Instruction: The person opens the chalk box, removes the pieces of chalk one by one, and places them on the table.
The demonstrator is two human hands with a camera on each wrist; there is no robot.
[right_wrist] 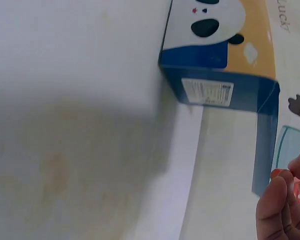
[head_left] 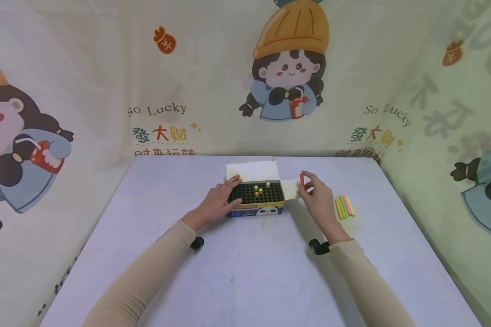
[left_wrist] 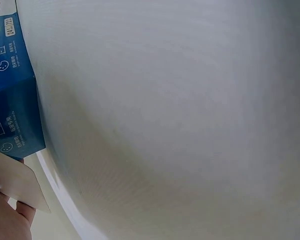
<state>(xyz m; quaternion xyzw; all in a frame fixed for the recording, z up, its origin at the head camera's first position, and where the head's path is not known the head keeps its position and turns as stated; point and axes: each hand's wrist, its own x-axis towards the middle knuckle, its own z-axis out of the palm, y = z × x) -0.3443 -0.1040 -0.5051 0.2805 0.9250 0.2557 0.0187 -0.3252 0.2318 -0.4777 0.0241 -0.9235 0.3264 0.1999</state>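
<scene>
A blue and yellow box of chalk with a panda print lies on the table, its lid flaps spread. Inside is a black tray full of holes, where several yellow, white and orange sticks stand. My left hand holds the box's left end, thumb at the front and fingers toward the back; in the left wrist view its fingers are around a pale flap. Right of the box, my right hand pinches a red chalk stick upright between thumb and fingers, above the side flap. Only its tip shows in the right wrist view.
Several loose chalk sticks in yellow, green, pink and orange lie side by side to the right of my right hand. The raised white lid flap is behind the box. A printed cloth hangs beyond the white table.
</scene>
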